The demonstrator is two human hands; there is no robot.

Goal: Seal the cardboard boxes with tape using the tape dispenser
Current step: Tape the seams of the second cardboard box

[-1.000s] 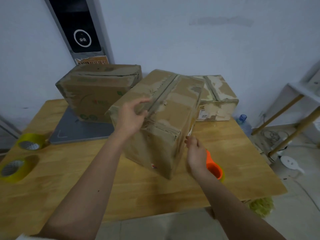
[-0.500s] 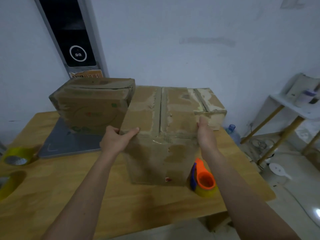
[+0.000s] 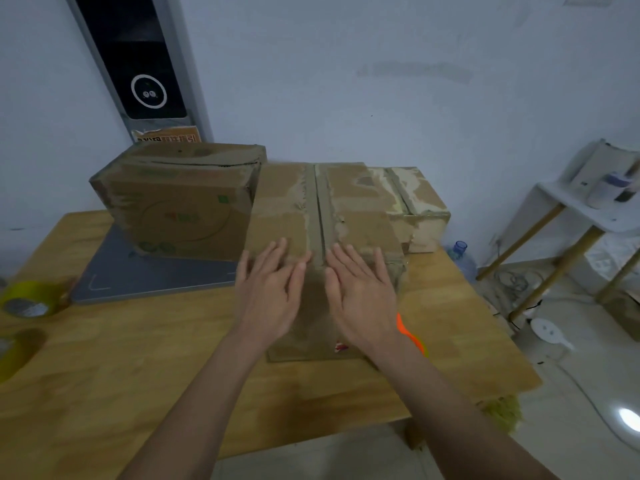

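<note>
A worn cardboard box (image 3: 322, 206) stands upright in the middle of the wooden table (image 3: 138, 358), its two top flaps meeting at a centre seam. My left hand (image 3: 268, 289) lies flat with straight fingers on the near edge of the left flap. My right hand (image 3: 360, 292) lies flat on the right flap beside the seam. The orange tape dispenser (image 3: 410, 336) sits on the table right of the box, mostly hidden behind my right wrist. A second box (image 3: 180, 202) stands at the back left, and a third, smaller box (image 3: 415, 209) at the back right.
Two yellow tape rolls (image 3: 29, 301) (image 3: 14, 348) lie at the table's left edge. A grey flat base (image 3: 138, 278) lies under the left box. A tall black device (image 3: 138, 60) leans on the wall. A white shelf (image 3: 588, 209) and cables stand on the floor to the right.
The box went from tilted to upright. Both hands let go of its sides and now lie flat on the top flaps near the seam.
</note>
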